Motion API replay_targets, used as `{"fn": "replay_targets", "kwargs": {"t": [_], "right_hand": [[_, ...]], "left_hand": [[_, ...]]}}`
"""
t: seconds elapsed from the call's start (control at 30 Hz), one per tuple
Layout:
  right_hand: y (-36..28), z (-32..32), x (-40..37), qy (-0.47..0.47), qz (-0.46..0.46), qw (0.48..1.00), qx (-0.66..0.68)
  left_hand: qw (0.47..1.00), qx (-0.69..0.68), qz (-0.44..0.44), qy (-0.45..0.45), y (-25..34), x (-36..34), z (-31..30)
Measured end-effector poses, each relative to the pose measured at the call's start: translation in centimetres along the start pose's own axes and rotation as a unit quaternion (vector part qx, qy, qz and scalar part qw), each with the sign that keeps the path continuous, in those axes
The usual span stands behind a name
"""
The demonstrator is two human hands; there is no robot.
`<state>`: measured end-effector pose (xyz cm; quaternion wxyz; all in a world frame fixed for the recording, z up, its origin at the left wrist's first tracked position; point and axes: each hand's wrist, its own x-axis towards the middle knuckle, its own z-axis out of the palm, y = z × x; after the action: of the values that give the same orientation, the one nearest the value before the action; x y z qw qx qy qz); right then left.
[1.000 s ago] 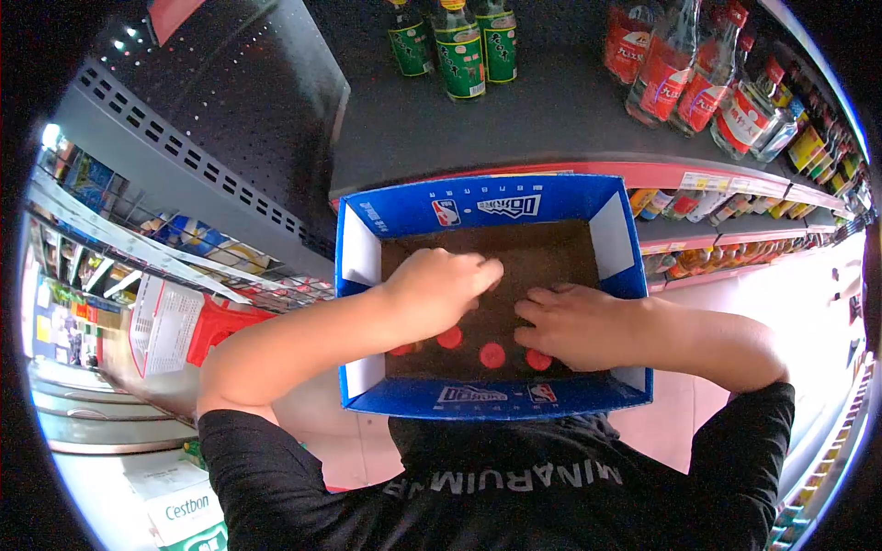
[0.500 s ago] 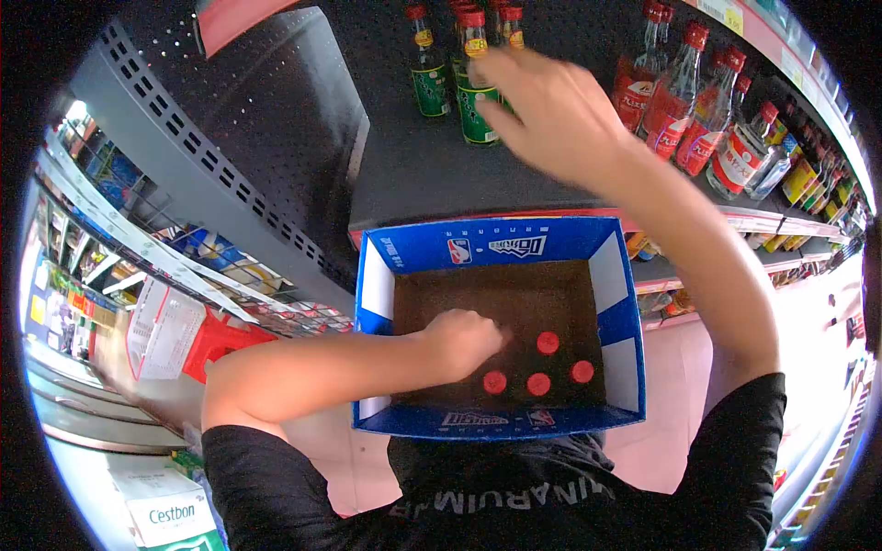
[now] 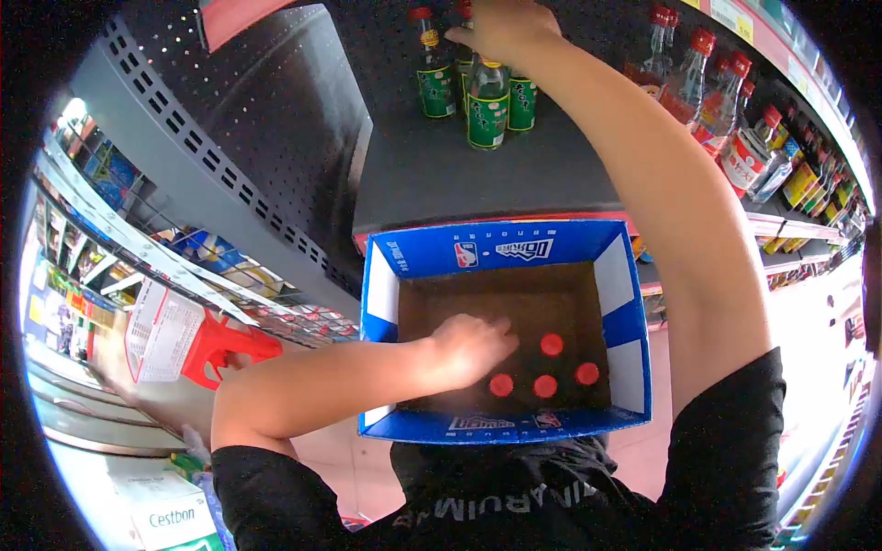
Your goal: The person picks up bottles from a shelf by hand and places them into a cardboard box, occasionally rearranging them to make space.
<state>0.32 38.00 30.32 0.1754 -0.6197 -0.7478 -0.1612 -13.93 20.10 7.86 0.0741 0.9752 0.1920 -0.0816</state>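
Right up against the belly, a blue box [image 3: 501, 250] is wedged between the person's shirt and the front edge of the shelf [image 3: 432, 179]. I'd guess that's so it stays up without being carried. Left hand [image 3: 469, 347] is down inside it, fingers loosely curled on the brown floor just left of four red caps [image 3: 545, 386]. Can't tell if it's gripping anything or only steadying the box. Those caps cluster toward the box's near right corner with only the tops showing, and the other half is plain cardboard.

The hands are well apart: the right hand [image 3: 501, 28] is stretched way out toward the shelf's back edge and looks closed down over the top of the front green bottle [image 3: 487, 108]. That one stands upright, touching the other green bottles [image 3: 432, 78]. Off toward the shelf's right end, red-label bottles [image 3: 689, 78] stand in their own bunch, apart from the green ones.
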Motion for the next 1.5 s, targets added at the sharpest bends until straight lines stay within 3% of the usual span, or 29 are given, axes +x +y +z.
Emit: {"fn": "replay_targets", "kwargs": {"t": [0.13,0.23,0.33,0.43,0.53,0.6,0.67,0.73,0.8,0.93,1.03,1.13,1.2,1.43,1.5], "right_hand": [[0.3,0.4,-2.4,0.098,-0.049,0.994,0.016],[0.8,0.4,-3.7,0.106,-0.113,0.988,0.006],[0.7,-0.5,-6.7,0.132,-0.118,0.984,-0.001],[1.4,-2.2,-10.1,0.24,-0.202,0.943,0.113],[1.4,-5.5,-13.3,0.193,-0.166,0.951,0.173],[2.7,-7.8,-15.2,0.131,-0.218,0.944,0.213],[2.9,-7.9,-16.2,0.101,-0.188,0.943,0.255],[2.3,-6.1,-17.0,0.102,-0.077,0.945,0.3],[1.9,-5.7,-17.6,0.157,-0.189,0.953,0.174],[0.8,-1.7,-19.2,0.108,-0.282,0.946,0.116],[0.1,2.0,-20.3,-0.017,-0.305,0.95,0.066],[-0.3,5.5,-21.0,-0.224,-0.295,0.928,0.042],[-0.1,7.7,-21.4,-0.295,-0.305,0.903,0.069],[-0.8,12.1,-24.1,-0.409,-0.329,0.85,0.051],[-1.1,12.7,-24.4,-0.408,-0.338,0.846,0.051]], "left_hand": [[1.0,0.002,-0.011,-0.017,-0.1,-0.2,0.3],[1.0,-0.004,-0.017,-0.018,0.0,-0.1,0.2],[1.0,-0.011,-0.016,-0.024,-0.1,-0.2,0.1],[0.999,0.002,-0.018,-0.038,-0.2,-0.3,-0.2],[0.998,-0.026,-0.044,-0.038,0.1,-0.3,-0.7],[0.999,-0.027,-0.04,-0.025,0.1,-0.2,-0.4],[0.999,-0.029,-0.035,-0.019,0.0,-0.1,-0.3],[0.999,-0.031,-0.032,-0.02,0.0,-0.2,-0.7],[0.998,-0.019,-0.03,-0.042,-0.1,-0.2,-0.7],[0.999,-0.02,-0.04,0.01,-0.2,-0.2,0.0],[0.997,-0.037,-0.07,0.005,-0.1,-0.1,0.3],[0.999,-0.017,-0.022,0.042,-0.3,-0.6,-0.4],[0.999,-0.007,-0.041,0.006,-0.3,-0.4,-0.4],[0.993,0.021,-0.078,-0.083,0.2,0.1,-1.0],[0.997,0.032,-0.065,-0.037,0.2,0.0,-0.8]]}}
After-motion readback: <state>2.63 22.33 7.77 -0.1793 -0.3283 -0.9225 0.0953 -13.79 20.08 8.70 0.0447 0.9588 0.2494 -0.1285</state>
